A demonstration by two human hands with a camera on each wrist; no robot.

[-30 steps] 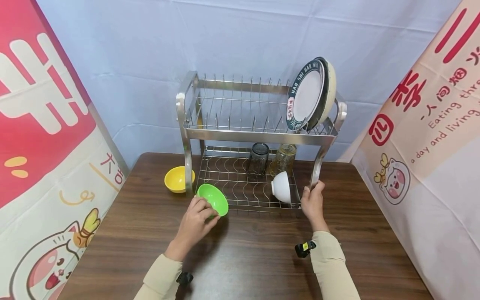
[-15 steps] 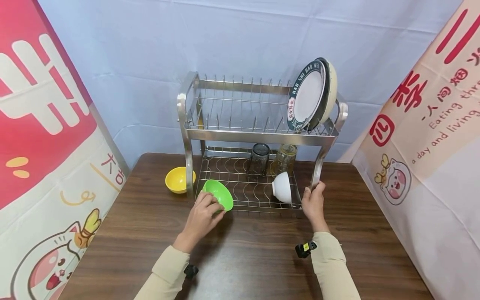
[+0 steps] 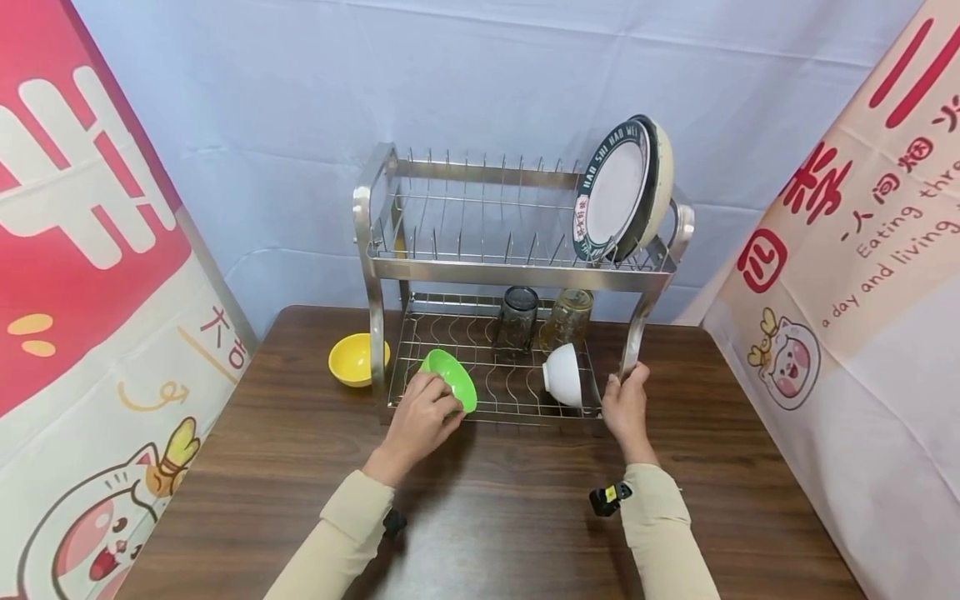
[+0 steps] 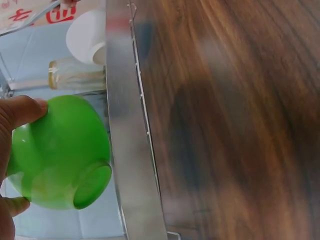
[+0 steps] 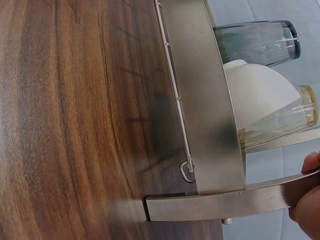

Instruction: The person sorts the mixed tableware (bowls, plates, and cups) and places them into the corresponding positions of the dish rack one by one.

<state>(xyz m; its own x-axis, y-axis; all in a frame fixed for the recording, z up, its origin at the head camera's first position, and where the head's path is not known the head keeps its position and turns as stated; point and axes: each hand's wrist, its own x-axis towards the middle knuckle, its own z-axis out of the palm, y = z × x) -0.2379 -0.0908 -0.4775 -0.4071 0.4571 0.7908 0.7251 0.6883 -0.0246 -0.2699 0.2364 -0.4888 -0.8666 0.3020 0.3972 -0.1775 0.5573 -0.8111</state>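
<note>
My left hand [image 3: 424,418] pinches a green bowl [image 3: 455,379] by its rim, tilted with its hollow up and to the right, over the front left of the lower shelf of a metal dish rack [image 3: 517,273]. In the left wrist view the thumb and a finger hold the green bowl [image 4: 65,155] from its rim, its foot toward the rack's front bar. My right hand [image 3: 627,410] grips the rack's front right leg [image 5: 225,202] low down. Just left of that hand, a white bowl [image 3: 562,375] leans on its side on the lower shelf.
Behind the white bowl stand a dark glass [image 3: 517,317] and an amber glass [image 3: 570,317], both upside down. Plates [image 3: 617,190] lean at the right of the upper shelf. A yellow bowl [image 3: 352,360] sits on the table [image 3: 510,517] beside the left leg.
My left hand has carried the green bowl right and slightly farther back, from beside the left leg to over the lower shelf. The right hand keeps its grip on the leg.
</note>
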